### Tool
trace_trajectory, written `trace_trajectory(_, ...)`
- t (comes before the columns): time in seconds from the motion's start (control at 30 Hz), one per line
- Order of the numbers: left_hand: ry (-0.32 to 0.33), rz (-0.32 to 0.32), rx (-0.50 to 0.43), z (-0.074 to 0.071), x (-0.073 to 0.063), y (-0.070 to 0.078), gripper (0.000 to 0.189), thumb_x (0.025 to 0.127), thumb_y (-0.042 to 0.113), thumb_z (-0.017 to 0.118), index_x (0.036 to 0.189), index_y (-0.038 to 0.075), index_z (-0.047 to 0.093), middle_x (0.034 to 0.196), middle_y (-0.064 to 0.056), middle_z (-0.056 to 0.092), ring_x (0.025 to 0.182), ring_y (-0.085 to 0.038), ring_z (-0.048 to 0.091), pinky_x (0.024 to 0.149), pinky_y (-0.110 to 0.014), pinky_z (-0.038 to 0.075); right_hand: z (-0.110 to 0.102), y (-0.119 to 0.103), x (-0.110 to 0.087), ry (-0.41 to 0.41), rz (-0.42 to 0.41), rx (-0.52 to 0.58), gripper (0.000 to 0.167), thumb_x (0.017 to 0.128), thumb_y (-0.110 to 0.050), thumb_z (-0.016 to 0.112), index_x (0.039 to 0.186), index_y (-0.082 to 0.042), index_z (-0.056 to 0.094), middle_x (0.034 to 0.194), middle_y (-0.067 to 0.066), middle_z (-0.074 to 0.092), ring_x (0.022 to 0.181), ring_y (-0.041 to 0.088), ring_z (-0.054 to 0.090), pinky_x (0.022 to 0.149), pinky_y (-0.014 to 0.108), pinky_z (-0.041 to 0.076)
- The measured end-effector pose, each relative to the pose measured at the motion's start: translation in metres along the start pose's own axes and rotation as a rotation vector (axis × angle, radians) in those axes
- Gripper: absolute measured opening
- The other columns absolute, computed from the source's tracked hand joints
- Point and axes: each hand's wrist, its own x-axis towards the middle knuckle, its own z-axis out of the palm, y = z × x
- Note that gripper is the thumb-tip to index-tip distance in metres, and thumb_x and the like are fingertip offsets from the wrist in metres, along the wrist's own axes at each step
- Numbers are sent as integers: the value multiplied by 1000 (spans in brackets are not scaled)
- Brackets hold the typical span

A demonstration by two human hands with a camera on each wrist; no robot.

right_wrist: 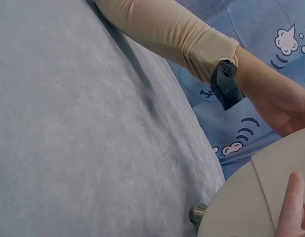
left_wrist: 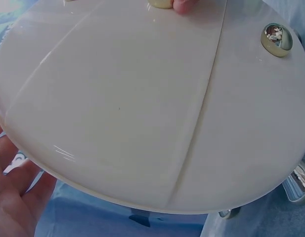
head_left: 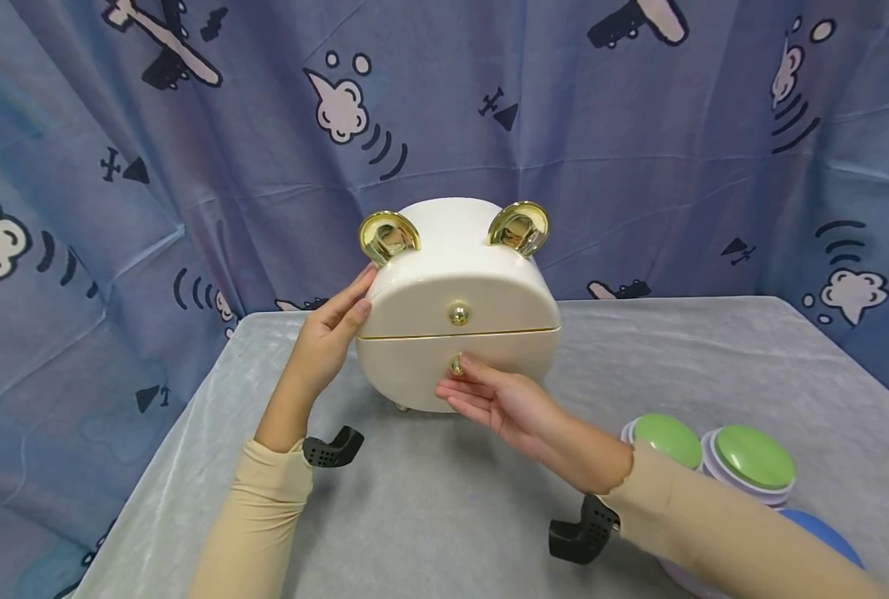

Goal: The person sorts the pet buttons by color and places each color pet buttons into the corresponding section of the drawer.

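A glossy white, rounded storage box (head_left: 407, 366) with two drawer fronts stands upright in the head view. Gold ears (head_left: 519, 226) top it, and each front has a gold knob. My left hand (head_left: 324, 337) lies along the box's left side, fingers extended below the left ear; the left wrist view has those fingers (left_wrist: 36, 195) at the box's edge. At the lower knob (head_left: 456, 365), my right hand (head_left: 507, 408) pinches with thumb and forefinger, its other fingers extended below. The upper knob (head_left: 458, 314) is untouched. Both drawers sit closed, with a thin gold seam between them.
Round containers with green lids (head_left: 753, 457) and a blue lid (head_left: 822, 532) stand at the right, partly behind my right sleeve (head_left: 713, 507). A grey cloth (head_left: 429, 516) covers the table. Behind it hangs a blue patterned curtain (head_left: 444, 100).
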Motion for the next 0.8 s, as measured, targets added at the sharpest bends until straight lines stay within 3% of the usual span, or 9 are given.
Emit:
trace_trajectory(0.5,2,-3,13,-1,0,-1,45,106,22,49,150,14,45,159,5,39,149,-7,31,124,-33,28,0,9,-23,-52,-1,-70,34,105,-22,52,122,7,54,99,7,75,97,15,73,91,24,58)
trace_trajectory(0.8,5,-6,0,0,1,-2,46,105,22,50,150,12,45,159,4,40,149,-8,32,124,-32,28,-2,13,-35,-80,28,-76,25,103,-24,55,111,-1,61,98,6,75,98,15,73,91,24,58)
